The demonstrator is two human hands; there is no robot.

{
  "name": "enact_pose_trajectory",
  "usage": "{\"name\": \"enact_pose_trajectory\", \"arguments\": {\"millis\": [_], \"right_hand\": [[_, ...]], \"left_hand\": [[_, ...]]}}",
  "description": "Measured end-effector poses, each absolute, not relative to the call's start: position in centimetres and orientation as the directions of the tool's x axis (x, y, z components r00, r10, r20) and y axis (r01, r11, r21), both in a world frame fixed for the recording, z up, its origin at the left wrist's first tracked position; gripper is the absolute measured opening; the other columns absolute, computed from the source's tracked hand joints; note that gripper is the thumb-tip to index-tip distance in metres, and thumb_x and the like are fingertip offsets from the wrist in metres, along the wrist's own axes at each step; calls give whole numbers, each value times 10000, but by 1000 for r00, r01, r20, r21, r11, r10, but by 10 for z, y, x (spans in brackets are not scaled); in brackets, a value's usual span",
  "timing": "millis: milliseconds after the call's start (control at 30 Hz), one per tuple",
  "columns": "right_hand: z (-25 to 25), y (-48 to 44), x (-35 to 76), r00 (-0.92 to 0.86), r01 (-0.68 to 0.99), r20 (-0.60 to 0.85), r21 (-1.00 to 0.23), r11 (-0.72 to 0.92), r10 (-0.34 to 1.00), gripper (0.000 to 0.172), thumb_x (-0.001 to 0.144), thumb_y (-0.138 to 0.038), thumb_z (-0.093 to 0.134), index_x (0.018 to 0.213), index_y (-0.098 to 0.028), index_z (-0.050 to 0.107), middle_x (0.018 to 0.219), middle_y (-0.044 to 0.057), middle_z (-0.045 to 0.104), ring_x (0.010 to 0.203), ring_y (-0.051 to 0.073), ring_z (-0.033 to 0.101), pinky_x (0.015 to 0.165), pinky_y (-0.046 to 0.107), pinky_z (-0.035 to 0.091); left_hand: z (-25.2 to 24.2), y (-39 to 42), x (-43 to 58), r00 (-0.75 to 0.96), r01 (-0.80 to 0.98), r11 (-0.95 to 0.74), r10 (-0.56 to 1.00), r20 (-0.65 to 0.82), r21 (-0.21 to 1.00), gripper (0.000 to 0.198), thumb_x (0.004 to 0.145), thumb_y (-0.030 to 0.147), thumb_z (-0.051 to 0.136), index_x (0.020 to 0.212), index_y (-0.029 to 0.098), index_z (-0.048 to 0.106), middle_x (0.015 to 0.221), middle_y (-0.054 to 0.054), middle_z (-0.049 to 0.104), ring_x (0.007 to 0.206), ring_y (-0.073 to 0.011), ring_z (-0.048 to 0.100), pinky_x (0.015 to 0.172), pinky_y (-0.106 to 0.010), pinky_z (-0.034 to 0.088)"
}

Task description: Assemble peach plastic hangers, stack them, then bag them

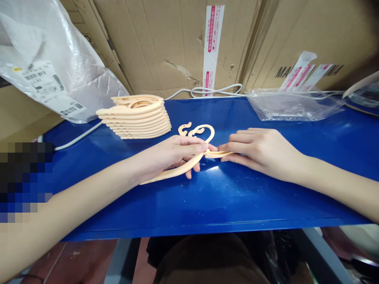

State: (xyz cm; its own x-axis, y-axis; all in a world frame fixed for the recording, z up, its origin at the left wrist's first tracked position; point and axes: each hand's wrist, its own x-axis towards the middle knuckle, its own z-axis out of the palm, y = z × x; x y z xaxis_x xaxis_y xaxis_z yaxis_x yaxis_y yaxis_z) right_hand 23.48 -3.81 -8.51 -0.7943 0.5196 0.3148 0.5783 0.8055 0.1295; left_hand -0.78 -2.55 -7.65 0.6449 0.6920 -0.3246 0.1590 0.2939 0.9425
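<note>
A blue table (237, 205) bears a stack of peach hangers (136, 116), a clear bag (296, 104) and a white cable (79, 137).

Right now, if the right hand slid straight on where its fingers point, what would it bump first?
The right hand points left along the peach hanger both hands pinch. It would probably meet the left hand first; their fingertips look nearly touching, though depth is hard to judge.

I count one held hanger (174, 171), roughly eight stacked hangers (137, 118), two loose hooks (184, 128), two plastic bags (291, 106).
</note>
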Motion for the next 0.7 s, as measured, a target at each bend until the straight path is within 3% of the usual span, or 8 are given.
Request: {"name": "enact_pose_trajectory", "arguments": {"millis": [300,567,700], "right_hand": [[-86,-39,235,-821,556,287,204,806,494,403,1023,-366,365,1235,-190,660,808,36,665,683,144,597,637,273,404],[-88,-45,234,-801,582,276,153,799,530,428,1033,-392,338,1294,-212,626,813,26,686,665,120,644,530,246,350],[-85,-49,232,-774,602,282,50,797,567,434,1026,-416,354,1306,-218,619,831,13,699,662,112,659,528,240,374]], "left_hand": [[-73,-27,-5,599,167,302,725,-340,938,202,970,239,550,1052,104,675,542,10,606,456,-62,550,435,-112,450],[-73,-26,-4,577,184,297,738,-348,937,181,957,194,541,986,118,704,571,9,613,454,-65,543,433,-134,437],[-74,-26,-3,583,166,293,741,-333,942,173,964,190,536,955,123,695,571,10,623,462,-61,555,445,-123,447]]}}
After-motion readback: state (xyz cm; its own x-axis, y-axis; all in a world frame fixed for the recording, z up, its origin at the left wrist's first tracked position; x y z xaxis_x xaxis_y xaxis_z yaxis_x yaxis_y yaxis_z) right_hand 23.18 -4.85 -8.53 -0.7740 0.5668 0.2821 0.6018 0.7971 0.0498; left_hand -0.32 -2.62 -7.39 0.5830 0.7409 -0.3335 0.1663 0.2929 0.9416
